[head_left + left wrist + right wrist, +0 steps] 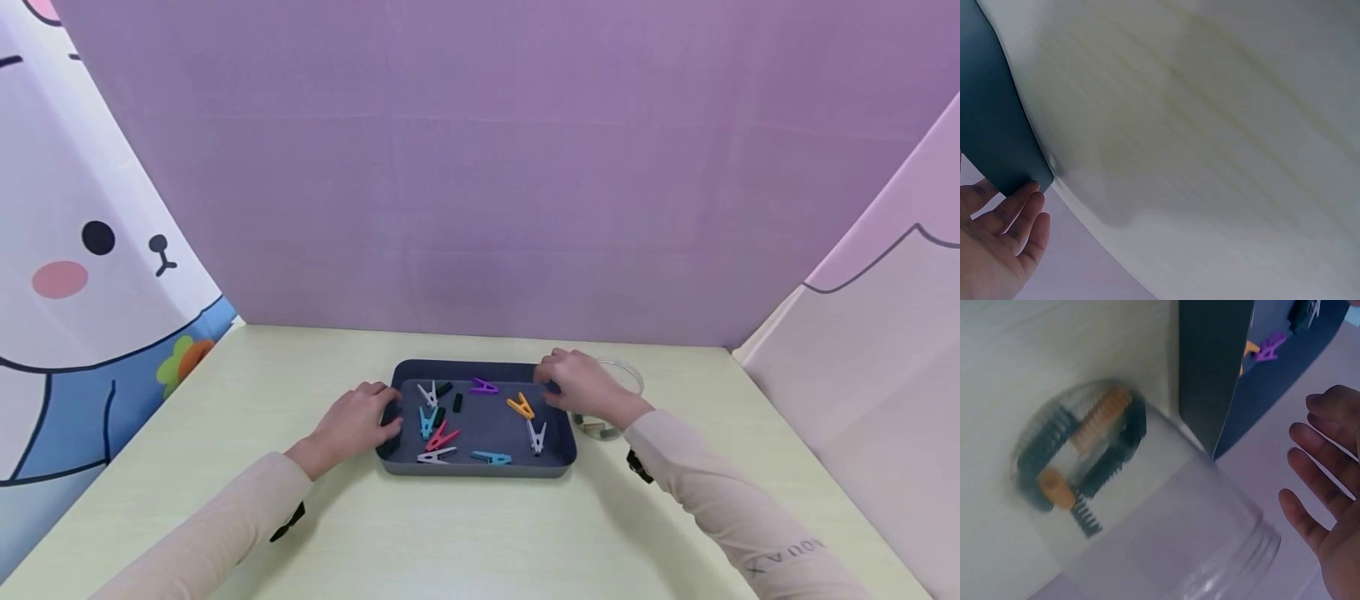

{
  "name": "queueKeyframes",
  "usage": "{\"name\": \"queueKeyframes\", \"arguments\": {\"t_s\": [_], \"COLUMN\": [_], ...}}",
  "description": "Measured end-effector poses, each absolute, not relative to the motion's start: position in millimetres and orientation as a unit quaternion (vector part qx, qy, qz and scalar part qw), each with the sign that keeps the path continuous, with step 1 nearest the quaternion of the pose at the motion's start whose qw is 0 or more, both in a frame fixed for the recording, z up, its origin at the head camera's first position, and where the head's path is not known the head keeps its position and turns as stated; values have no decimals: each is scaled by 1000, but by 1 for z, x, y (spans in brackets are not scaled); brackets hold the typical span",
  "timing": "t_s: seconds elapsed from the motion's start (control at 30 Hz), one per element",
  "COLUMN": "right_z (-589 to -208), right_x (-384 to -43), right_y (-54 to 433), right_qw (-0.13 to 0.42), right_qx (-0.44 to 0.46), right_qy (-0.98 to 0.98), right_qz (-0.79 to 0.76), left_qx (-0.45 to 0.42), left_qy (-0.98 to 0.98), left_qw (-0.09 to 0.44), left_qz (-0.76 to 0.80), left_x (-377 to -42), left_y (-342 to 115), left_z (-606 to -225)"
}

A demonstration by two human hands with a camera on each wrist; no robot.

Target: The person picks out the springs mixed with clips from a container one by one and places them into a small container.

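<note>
A shallow dark grey tray (480,470) on the table holds several clothes pegs: a purple one (483,387), an orange one (521,406), a red one (441,437), plus light blue and pale grey ones. Small dark green pieces (457,402) lie among them. My left hand (352,423) holds the tray's left wall; in the left wrist view its fingertips (1034,186) overlap the wall's corner. Over the right rim hovers my right hand (585,385), its fingers loosely spread and grasping nothing. In the right wrist view those fingers stand apart from the tray's corner.
A clear jar (1166,506) stands just right of the tray, partly behind my right hand and forearm. Inside are orange and dark green ridged pieces (1104,419) that look like coil springs. A purple curtain (480,183) hangs behind the pale table (480,542).
</note>
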State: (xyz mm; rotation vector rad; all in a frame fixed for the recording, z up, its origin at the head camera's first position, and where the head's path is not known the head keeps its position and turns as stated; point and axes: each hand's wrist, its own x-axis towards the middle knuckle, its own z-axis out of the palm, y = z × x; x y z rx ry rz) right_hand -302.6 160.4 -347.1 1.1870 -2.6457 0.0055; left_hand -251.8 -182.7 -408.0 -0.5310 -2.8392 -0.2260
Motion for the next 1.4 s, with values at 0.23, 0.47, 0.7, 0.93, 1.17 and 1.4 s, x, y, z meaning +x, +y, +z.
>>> {"name": "queueKeyframes", "arguments": {"t_s": [0.23, 0.47, 0.7, 0.93, 1.17, 1.4], "right_z": [-353, -354, -359, -364, -369, -372], "right_x": [-302, -301, -309, -316, -323, -328], "right_y": [142, 120, 100, 84, 67, 50], "right_qw": [106, 90, 66, 52, 44, 36], "right_qx": [443, 462, 460, 476, 484, 484], "right_qy": [-890, -882, -885, -878, -873, -873], "right_qz": [9, 4, -17, -26, -38, -44], "left_qx": [-184, -185, -182, -182, -180, -181], "left_qy": [-972, -971, -973, -972, -974, -974], "left_qw": [124, 126, 117, 123, 119, 116], "left_qz": [-79, -81, -81, -80, -76, -75], "left_x": [-252, -252, -253, -253, -253, -254], "left_y": [-183, -184, -183, -183, -183, -183], "left_z": [-409, -409, -409, -409, -409, -409]}}
